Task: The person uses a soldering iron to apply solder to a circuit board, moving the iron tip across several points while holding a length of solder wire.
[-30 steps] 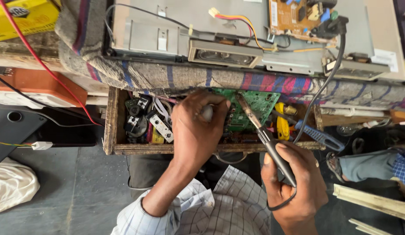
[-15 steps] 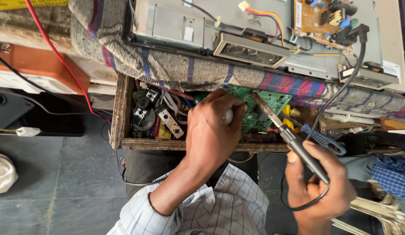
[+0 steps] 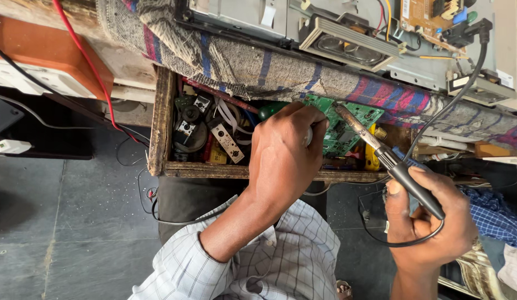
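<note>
Small pale object (image 3: 309, 135) mostly hidden under left hand (image 3: 283, 158); its kind unclear.

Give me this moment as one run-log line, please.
left hand: reaching into wooden drawer | right hand: holding soldering iron | green circuit board: in drawer

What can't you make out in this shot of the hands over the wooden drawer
- What the left hand grips: head view, its own fingers cover it; only a pale bit shows.
- The green circuit board: its left part is behind that hand.
- Soldering iron tip contact: too small to tell.
- The opened device on the cloth: cut off by the top edge.
</note>
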